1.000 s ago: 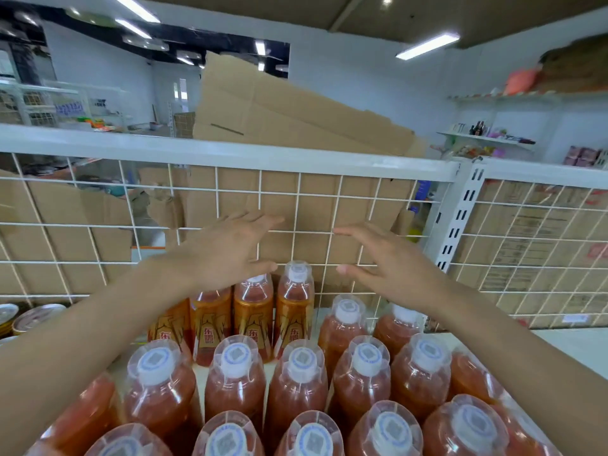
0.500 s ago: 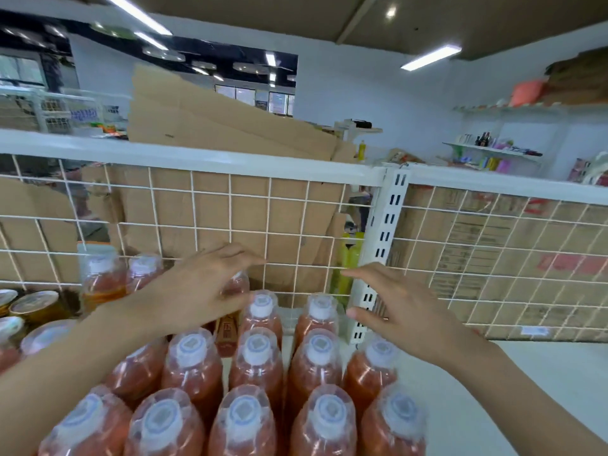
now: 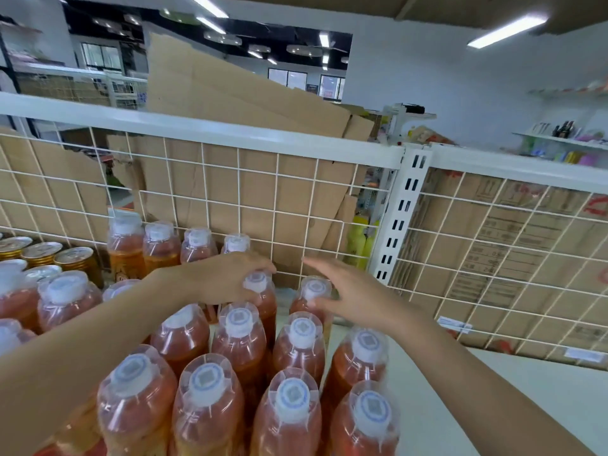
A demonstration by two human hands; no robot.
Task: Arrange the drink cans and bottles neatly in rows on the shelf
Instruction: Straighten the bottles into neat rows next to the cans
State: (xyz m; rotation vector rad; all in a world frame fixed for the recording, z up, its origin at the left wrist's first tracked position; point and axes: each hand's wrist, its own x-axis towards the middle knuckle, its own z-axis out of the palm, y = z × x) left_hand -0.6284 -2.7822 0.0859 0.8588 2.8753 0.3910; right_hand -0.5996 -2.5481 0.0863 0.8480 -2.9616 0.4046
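Note:
Several orange drink bottles [image 3: 237,343] with white caps under clear sleeves stand in rows on the white shelf [image 3: 477,399]. My left hand [image 3: 223,279] reaches over them, and its fingers and thumb curl round the top of a bottle [image 3: 263,301] near the back. My right hand [image 3: 352,299] is just to the right, fingers straight and spread, thumb against the cap of the neighbouring bottle [image 3: 311,289]. A further row of bottles [image 3: 159,245] stands against the wire back at the left.
Gold-topped cans [image 3: 41,255] stand at the far left. A white wire-grid back panel [image 3: 296,205] and a slotted upright post [image 3: 406,212] close off the shelf behind. Flattened cardboard [image 3: 230,93] leans behind the grid. Bare shelf lies to the right of the bottles.
Both hands have come down from in front of the grid to the rear bottles. My left hand has closed round a bottle top, and my right thumb now touches a cap.

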